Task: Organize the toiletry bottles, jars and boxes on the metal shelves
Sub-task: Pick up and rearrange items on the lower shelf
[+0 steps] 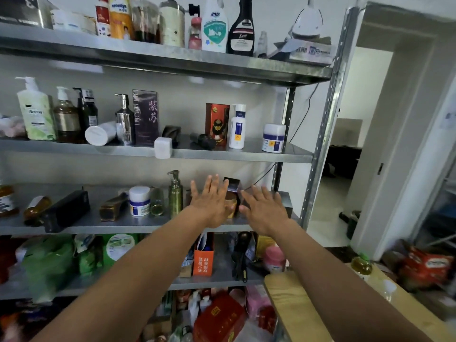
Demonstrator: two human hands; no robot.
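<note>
Both hands are flat and spread, holding nothing: left hand (209, 206) just left of the box (232, 186), right hand (265, 211) just right.

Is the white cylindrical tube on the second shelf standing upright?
No, the white cylindrical tube lies on its side beside the chrome pump bottle.

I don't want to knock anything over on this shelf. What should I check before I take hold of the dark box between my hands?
1. Hands free: left hand and right hand are open and hold nothing: ok.
2. Lined up: the dark box sits between both hands: ok.
3. Grip: no fingers curled round the box yet: not ok.
4. Room on the left: the green pump bottle stands right beside the left hand: not ok.
5. Box's footing: hidden behind the hands: cannot tell.
</note>
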